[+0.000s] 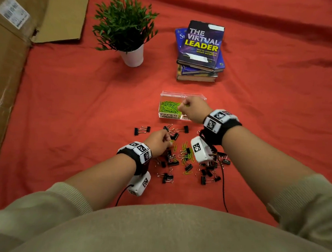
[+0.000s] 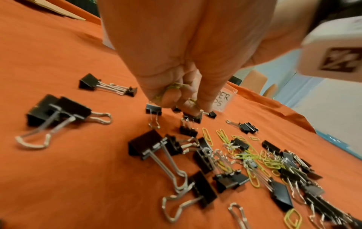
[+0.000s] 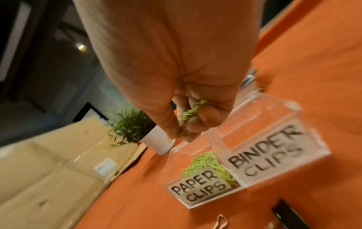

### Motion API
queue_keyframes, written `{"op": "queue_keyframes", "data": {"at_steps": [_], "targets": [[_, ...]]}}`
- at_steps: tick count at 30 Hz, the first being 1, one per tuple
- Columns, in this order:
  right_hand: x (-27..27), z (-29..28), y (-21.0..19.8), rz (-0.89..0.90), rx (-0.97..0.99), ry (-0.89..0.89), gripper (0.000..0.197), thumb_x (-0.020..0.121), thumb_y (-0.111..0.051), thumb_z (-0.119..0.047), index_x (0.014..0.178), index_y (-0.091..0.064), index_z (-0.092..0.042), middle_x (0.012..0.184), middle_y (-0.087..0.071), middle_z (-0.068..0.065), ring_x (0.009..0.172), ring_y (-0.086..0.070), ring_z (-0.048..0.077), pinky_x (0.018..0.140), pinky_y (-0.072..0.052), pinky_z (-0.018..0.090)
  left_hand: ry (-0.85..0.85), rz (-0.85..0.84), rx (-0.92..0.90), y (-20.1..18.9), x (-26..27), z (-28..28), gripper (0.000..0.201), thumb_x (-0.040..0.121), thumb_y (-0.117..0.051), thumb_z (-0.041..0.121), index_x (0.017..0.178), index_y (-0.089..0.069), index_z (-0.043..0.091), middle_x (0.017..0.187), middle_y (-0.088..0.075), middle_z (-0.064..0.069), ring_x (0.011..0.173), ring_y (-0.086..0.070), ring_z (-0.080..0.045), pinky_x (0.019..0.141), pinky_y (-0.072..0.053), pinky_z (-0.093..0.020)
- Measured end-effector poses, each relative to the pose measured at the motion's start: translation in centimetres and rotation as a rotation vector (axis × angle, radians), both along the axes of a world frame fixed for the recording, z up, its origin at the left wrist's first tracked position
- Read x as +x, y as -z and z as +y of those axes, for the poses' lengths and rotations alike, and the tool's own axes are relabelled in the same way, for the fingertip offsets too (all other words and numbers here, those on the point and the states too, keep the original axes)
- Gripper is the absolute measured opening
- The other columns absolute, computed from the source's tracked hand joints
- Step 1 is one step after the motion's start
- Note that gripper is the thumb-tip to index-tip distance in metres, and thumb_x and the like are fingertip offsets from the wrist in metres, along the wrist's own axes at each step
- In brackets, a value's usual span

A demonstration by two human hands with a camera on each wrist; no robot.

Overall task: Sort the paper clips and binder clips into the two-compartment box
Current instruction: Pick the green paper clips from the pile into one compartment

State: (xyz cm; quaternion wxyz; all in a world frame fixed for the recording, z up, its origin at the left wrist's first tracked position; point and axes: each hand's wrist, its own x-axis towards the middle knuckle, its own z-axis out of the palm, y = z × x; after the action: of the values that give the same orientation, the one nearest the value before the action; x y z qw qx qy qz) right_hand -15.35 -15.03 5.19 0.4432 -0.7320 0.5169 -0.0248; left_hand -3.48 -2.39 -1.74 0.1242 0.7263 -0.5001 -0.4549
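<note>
I am midway through the paper-clip half of the sort: the clear two-compartment box [image 1: 182, 105] sits on the red-covered bench [image 1: 84, 104] beyond the mixed pile, its compartment marked PAPER CLIPS [image 3: 197, 188] already holding a green heap, while the one marked BINDER CLIPS [image 3: 266, 148] looks empty from here. My right hand [image 1: 194, 108] hangs over the box, close to the divider, its grip curled tight round a bunch of green paper clips [image 3: 192, 114]; the next move, I judge, is to loosen the fingers squarely over the paper-clip side so none fall across. My left hand [image 1: 158, 141] is down in the pile, its grip pinched shut on a few more green clips [image 2: 176, 88], with black binder clips [image 2: 149, 145] lying all about it, untouched.
</note>
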Motion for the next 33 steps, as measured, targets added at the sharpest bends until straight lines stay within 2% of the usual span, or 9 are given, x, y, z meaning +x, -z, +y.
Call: {"op": "queue_keyframes", "data": {"at_steps": [3,6,9,12,18,23,27,30,33], "targets": [[4.3,-1.1,0.7,0.226,-0.126,-0.09,0.023,0.093,-0.051,-0.015,0.071,-0.051,-0.01,0.07,-0.056,0.005,0.065,-0.052,0.02,0.054,-0.037,0.023,-0.004,-0.018,0.0,-0.4,1.0,0.1,0.008,0.09,-0.06,0.019,0.087,-0.054,0.017,0.075,-0.054,0.003,0.065,-0.049,-0.012,0.053,-0.037,-0.021],[6.8,-1.0,1.1,0.381,-0.213,-0.251,0.021,0.094,-0.044,-0.006,0.105,-0.061,0.0,0.106,-0.065,0.018,0.094,-0.061,0.032,0.078,-0.047,0.034,0.0,-0.035,-0.004,-0.9,2.0,-0.2,0.007,0.088,-0.061,0.019,0.085,-0.055,0.017,0.073,-0.057,0.002,0.067,-0.052,-0.015,0.056,-0.04,-0.024],[7.2,-0.7,1.9,0.356,-0.25,-0.306,0.028,0.091,-0.045,0.0,0.115,-0.059,0.0,0.118,-0.062,0.018,0.11,-0.059,0.032,0.091,-0.045,0.034,0.03,-0.058,-0.014,-1.6,3.0,-1.3,0.004,0.088,-0.059,0.015,0.085,-0.056,0.015,0.082,-0.062,-0.003,0.076,-0.056,-0.018,0.065,-0.043,-0.026],[6.5,-0.7,2.5,0.268,-0.215,-0.231,0.034,0.086,-0.047,0.004,0.113,-0.064,-0.008,0.117,-0.064,0.012,0.107,-0.06,0.027,0.089,-0.046,0.03,0.072,-0.107,-0.061,-2.8,3.8,-3.0,0.004,0.089,-0.057,0.011,0.086,-0.057,0.013,0.088,-0.064,-0.006,0.08,-0.056,-0.02,0.07,-0.044,-0.027],[1.0,-1.1,2.2,0.003,-0.182,0.136,0.031,0.083,-0.047,0.003,0.099,-0.069,-0.012,0.097,-0.069,0.008,0.085,-0.062,0.022,0.067,-0.045,0.021,0.143,-0.281,-0.16,-4.2,3.7,-8.3,0.013,0.088,-0.057,0.012,0.098,-0.063,0.006,0.104,-0.066,-0.015,0.096,-0.06,-0.029,0.076,-0.043,-0.028],[-6.8,0.1,2.7,-0.033,-0.102,0.314,0.021,0.084,-0.052,-0.002,0.087,-0.069,-0.015,0.09,-0.07,0.012,0.074,-0.058,0.02,0.067,-0.049,0.033,0.246,-0.361,-0.179,-4.2,2.2,-11.3,0.019,0.09,-0.05,0.008,0.105,-0.061,0.008,0.112,-0.063,-0.014,0.102,-0.058,-0.03,0.08,-0.044,-0.03],[-11.8,1.9,3.9,0.133,-0.047,0.278,0.021,0.087,-0.05,-0.004,0.088,-0.067,-0.017,0.083,-0.064,0.001,0.069,-0.056,0.016,0.058,-0.043,0.024,0.274,-0.358,-0.213,-3.7,1.4,-11.4,0.022,0.089,-0.051,0.003,0.106,-0.063,0.008,0.114,-0.062,-0.012,0.106,-0.058,-0.029,0.087,-0.045,-0.032],[-13.5,3.2,5.0,0.25,-0.039,0.183,0.018,0.087,-0.053,-0.006,0.091,-0.068,-0.014,0.085,-0.064,0.003,0.069,-0.054,0.016,0.057,-0.041,0.022,0.292,-0.347,-0.318,-3.5,1.3,-10.3,0.023,0.087,-0.056,0.005,0.108,-0.062,0.013,0.117,-0.061,-0.007,0.113,-0.053,-0.025,0.099,-0.042,-0.036],[-13.5,4.2,5.9,0.276,-0.099,0.055,0.014,0.088,-0.057,-0.011,0.092,-0.07,-0.014,0.092,-0.067,0.003,0.076,-0.057,0.014,0.067,-0.042,0.021,0.258,-0.418,-0.401,-3.5,0.4,-8.3,0.018,0.087,-0.056,0.013,0.104,-0.06,0.018,0.115,-0.057,-0.001,0.115,-0.047,-0.022,0.103,-0.04,-0.038]]}}
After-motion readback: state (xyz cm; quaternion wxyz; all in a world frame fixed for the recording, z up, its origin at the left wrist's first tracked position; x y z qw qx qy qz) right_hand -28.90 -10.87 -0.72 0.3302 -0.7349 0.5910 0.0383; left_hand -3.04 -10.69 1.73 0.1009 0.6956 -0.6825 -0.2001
